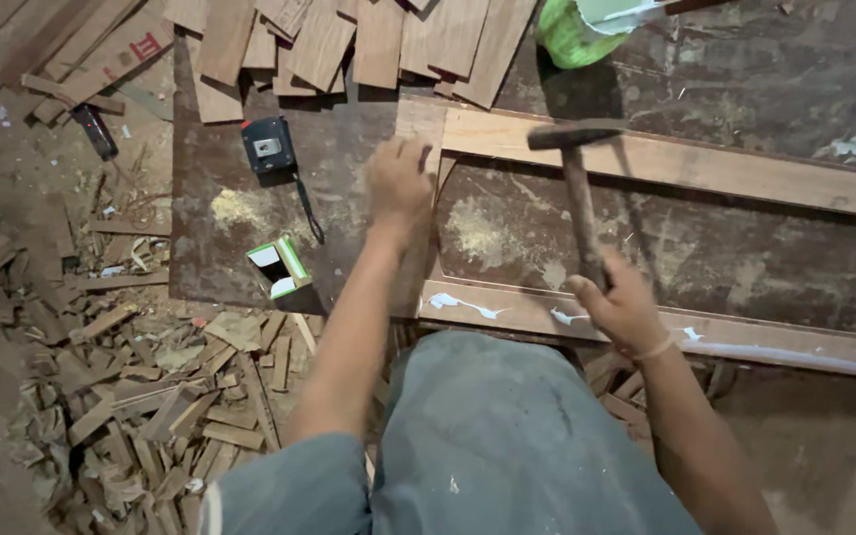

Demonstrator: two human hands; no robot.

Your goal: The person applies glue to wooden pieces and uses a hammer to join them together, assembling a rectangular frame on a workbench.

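On the wooden frame (646,163), the left hand (398,183) presses flat while the right hand (621,307) grips a hammer (577,188)

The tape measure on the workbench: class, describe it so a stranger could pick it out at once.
Start at the dark, dusty workbench and the pile of short wooden slats along its far edge. Just below that pile, left of the left hand, lies the tape measure: a squarish black case with a grey centre, unlike the green-and-white box nearer the person.

a dark, stained, dusty work surface (745,248) lies low over a dirt floor (12,198). wood offcuts (151,406) litter the floor at left; short planks (349,40) are piled along the far edge. dim, even light.
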